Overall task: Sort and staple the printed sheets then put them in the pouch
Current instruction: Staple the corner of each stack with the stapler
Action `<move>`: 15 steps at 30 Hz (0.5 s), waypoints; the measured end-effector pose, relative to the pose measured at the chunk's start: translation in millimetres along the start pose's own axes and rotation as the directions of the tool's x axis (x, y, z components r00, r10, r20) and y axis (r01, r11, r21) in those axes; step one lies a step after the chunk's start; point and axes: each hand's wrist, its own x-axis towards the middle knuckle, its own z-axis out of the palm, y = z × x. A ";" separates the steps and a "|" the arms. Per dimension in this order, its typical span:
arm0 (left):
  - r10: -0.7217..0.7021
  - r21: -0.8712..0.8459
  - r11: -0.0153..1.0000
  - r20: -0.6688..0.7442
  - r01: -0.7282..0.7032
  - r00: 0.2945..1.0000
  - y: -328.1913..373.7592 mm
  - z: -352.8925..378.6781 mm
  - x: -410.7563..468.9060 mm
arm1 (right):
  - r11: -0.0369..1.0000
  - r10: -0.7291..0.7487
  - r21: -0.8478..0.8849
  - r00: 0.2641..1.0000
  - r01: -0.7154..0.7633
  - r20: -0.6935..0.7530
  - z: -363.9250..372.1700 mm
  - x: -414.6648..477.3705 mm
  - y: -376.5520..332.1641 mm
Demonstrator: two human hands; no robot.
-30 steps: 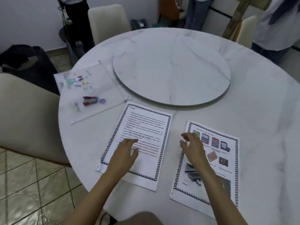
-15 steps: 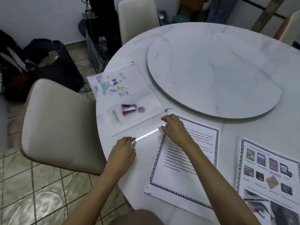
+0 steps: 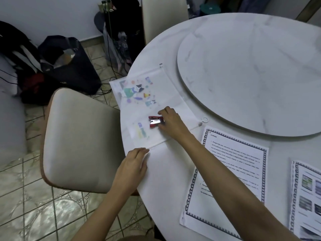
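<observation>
Carefully slide red stapler (image 3: 155, 121) out of zip pouch (image 3: 167, 92), pinched in right hand (image 3: 172, 123); pin pouch's near corner with flat left hand (image 3: 132, 166).

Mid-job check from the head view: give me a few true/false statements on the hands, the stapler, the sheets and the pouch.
1. The right hand pinches the red stapler. True.
2. The left hand hovers clear of the table. False: its straight fingers rest at the near corner of the pouch.
3. The text sheet and the picture sheet lie apart on the table. True.
4. Both sheets are already in the pouch. False: both lie on the table outside it.
</observation>
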 end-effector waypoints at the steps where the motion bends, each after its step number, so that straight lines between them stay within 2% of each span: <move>1: -0.001 -0.001 1.000 0.000 0.001 1.000 -1.4 -2.0 0.0 | 1.000 0.000 0.008 1.000 0.000 -0.001 1.7 1.5 -0.3; 6: -0.040 -0.022 0.999 0.035 0.041 0.999 -1.0 -7.4 1.8 | 0.993 0.014 0.120 1.000 -0.012 -0.019 1.7 -6.0 0.7; 9: -0.030 -0.023 0.999 0.029 0.031 0.999 5.2 -6.2 1.1 | 0.953 0.083 0.296 0.994 -0.058 -0.070 -6.2 -23.0 6.8; 15: 0.050 -0.059 0.997 0.053 -0.047 0.997 44.6 10.9 -5.3 | 0.869 0.228 0.480 0.958 -0.120 -0.175 -39.0 -90.9 37.9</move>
